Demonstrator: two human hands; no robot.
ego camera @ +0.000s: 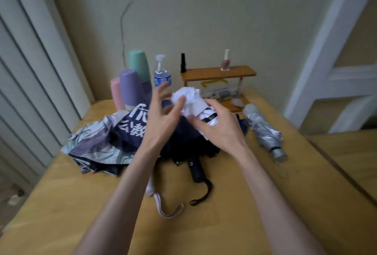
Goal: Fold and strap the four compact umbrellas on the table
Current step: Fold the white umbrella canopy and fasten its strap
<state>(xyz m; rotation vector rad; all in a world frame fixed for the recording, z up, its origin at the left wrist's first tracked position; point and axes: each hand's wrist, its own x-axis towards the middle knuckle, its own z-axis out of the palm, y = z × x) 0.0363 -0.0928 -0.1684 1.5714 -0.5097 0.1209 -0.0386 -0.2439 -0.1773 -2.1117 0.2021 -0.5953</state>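
Observation:
A heap of loose umbrellas lies mid-table. A floral grey-purple umbrella (91, 144) spreads to the left, a navy umbrella with white lettering (130, 126) lies over it, and a dark umbrella with a black handle (196, 170) and wrist loop points toward me. A white umbrella (188, 99) sits crumpled on top; its white handle and strap (161, 203) lie near the front. My left hand (163, 116) has spread fingers, thumb touching the white fabric. My right hand (218, 126) rests curved over the white canopy's edge. A silver umbrella (263, 130) lies rolled up at the right.
Pastel cups (130, 87) and a water bottle (162, 73) stand at the back left. A small wooden shelf (218, 73) carries a nail polish bottle (225, 62) and a black bottle (183, 63). The yellow table (265, 203) has bare wood in front.

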